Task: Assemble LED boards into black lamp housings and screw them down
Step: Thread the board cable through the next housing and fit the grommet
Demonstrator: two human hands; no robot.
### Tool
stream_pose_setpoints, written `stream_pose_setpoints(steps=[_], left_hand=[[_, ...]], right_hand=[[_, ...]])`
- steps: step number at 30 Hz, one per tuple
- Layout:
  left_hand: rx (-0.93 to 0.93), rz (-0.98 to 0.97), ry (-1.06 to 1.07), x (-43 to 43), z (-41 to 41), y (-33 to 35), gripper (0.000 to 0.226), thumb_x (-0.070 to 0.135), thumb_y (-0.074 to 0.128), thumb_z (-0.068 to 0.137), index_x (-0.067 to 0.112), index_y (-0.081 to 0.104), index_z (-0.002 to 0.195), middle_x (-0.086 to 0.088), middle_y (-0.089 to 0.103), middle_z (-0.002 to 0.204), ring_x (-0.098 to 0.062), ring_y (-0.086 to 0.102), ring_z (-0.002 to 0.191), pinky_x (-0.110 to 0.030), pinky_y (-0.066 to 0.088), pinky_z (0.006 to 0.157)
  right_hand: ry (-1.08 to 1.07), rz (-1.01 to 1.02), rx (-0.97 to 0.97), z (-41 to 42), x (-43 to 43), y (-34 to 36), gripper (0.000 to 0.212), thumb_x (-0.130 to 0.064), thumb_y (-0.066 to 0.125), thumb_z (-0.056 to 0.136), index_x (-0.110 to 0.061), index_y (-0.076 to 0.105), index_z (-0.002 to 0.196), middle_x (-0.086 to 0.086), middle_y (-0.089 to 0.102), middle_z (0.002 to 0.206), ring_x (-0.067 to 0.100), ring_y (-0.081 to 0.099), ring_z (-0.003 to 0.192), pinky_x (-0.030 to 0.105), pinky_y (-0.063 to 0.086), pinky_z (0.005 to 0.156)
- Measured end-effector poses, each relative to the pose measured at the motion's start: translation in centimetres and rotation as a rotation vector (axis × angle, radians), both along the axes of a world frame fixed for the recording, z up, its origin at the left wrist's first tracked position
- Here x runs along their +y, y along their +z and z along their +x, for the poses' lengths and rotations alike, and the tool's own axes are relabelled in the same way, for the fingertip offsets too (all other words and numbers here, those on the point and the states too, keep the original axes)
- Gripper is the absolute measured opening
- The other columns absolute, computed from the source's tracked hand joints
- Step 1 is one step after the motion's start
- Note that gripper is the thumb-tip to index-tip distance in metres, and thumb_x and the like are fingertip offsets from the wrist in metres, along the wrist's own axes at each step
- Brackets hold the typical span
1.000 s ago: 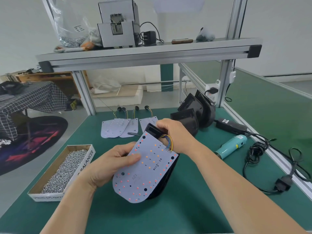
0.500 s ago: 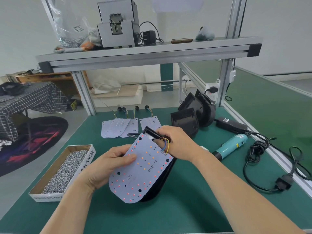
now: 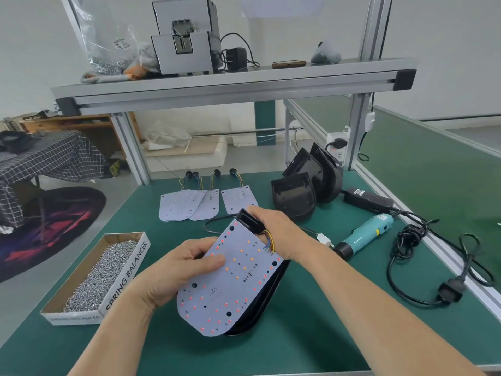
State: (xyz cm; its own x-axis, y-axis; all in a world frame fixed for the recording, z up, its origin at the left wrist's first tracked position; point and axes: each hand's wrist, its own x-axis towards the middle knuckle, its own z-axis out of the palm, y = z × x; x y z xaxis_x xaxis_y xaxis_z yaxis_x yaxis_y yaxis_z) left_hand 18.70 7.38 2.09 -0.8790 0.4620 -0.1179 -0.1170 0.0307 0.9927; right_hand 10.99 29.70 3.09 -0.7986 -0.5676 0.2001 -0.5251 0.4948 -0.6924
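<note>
**LED board [image 3: 230, 289] held over black housing [image 3: 271, 291]**

The left hand [image 3: 173, 272] had its grip closed on the LED board, thumb flat on the dotted face and fingers hidden beneath. The board lay tilted over the black housing, whose rim showed along the board's right edge. The right hand [image 3: 276, 229] had its grip curled round the housing's top end, beside the coloured wires [image 3: 269, 241]. On the green counter [image 3: 311, 335] lay spare boards [image 3: 187, 204], empty housings [image 3: 294, 196], a teal screwdriver [image 3: 368, 232] and a box of screws [image 3: 127, 272].

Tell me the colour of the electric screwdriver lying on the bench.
Teal body with a black tip; the screwdriver shows clearly in the head view, right of the hands.
</note>
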Motion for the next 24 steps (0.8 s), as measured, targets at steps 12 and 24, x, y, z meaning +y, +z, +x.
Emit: stream_pose_setpoints(steps=[12, 24], left_hand=[[0.078, -0.034, -0.011, 0.8, 0.1, 0.0, 0.038, 0.031, 0.069, 0.09, 0.014, 0.069, 0.123, -0.015, 0.071, 0.122, -0.027, 0.071, 0.104, -0.035, 0.057, 0.085], [0.009, 0.398, 0.32, -0.4, -0.1, -1.0, 0.033, 0.021, 0.066, 0.085, 0.014, 0.073, 0.117, -0.015, 0.074, 0.114, -0.027, 0.075, 0.093, -0.036, 0.061, 0.075]], right_hand=[[0.041, 0.037, -0.224, -0.9, 0.3, 0.1, 0.039, 0.004, 0.05, 0.093, -0.026, 0.048, 0.068, -0.023, 0.049, 0.046, -0.004, 0.036, 0.046, 0.005, 0.031, 0.049], [0.294, -0.545, -0.846, -0.7, 1.6, -0.3, 0.055, -0.045, 0.056, 0.093, -0.008, 0.063, 0.133, 0.013, 0.064, 0.137, 0.023, 0.06, 0.122, 0.038, 0.046, 0.109]])
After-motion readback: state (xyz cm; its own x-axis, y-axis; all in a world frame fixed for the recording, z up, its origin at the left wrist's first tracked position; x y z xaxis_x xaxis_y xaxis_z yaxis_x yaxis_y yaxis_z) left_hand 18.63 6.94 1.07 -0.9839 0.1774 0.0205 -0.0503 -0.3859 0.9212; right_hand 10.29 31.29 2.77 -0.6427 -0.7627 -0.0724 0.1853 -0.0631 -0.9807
